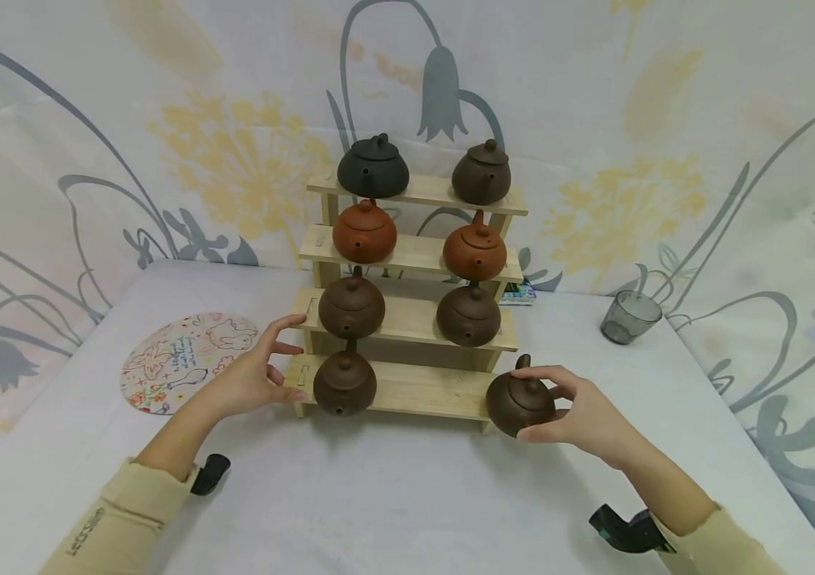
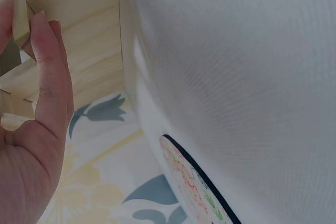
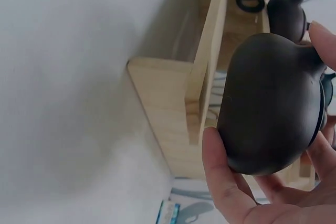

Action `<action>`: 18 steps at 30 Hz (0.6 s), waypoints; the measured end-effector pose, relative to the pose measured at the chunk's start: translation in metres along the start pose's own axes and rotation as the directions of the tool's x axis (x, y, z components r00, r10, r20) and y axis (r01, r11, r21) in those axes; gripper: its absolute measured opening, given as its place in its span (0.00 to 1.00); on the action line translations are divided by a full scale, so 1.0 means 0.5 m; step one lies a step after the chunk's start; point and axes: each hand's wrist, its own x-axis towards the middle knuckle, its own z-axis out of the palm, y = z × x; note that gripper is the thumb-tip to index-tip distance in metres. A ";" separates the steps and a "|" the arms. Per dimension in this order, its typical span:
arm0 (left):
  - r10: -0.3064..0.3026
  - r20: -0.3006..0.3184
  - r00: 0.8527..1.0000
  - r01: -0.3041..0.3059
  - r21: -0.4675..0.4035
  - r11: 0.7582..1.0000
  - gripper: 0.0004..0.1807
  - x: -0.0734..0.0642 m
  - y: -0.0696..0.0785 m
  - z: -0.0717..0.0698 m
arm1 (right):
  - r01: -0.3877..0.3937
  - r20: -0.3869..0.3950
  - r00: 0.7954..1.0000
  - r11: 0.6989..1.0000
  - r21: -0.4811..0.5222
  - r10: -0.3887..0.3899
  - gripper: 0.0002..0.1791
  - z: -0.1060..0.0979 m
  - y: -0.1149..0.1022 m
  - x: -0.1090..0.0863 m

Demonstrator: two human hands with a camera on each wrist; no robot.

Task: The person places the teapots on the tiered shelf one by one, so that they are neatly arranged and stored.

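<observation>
My right hand (image 1: 579,407) grips a dark brown clay teapot (image 1: 515,403) by its body, thumb on the near side. It is at the right end of the lowest step of a wooden tiered stand (image 1: 421,389); the right wrist view shows the teapot (image 3: 268,103) tilted, its base apart from the board. With my left hand (image 1: 245,379) I hold the left end of the stand; in the left wrist view the board's end (image 2: 21,19) lies between my digits. Beside those fingers sits another brown teapot (image 1: 345,385) on the lowest step.
Higher steps carry two brown teapots (image 1: 352,307), two orange-red ones (image 1: 365,231), a black one (image 1: 373,168) and another brown one (image 1: 481,173). A round patterned mat (image 1: 177,371) lies left, a grey translucent cup (image 1: 630,317) right. A small colourful packet (image 1: 518,293) lies behind the stand.
</observation>
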 end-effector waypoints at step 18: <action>-0.008 0.002 1.000 0.008 -0.007 1.000 0.56 0.000 0.004 0.001 | 0.165 0.068 0.985 0.984 -0.071 -0.160 0.37 0.065 -0.021 0.039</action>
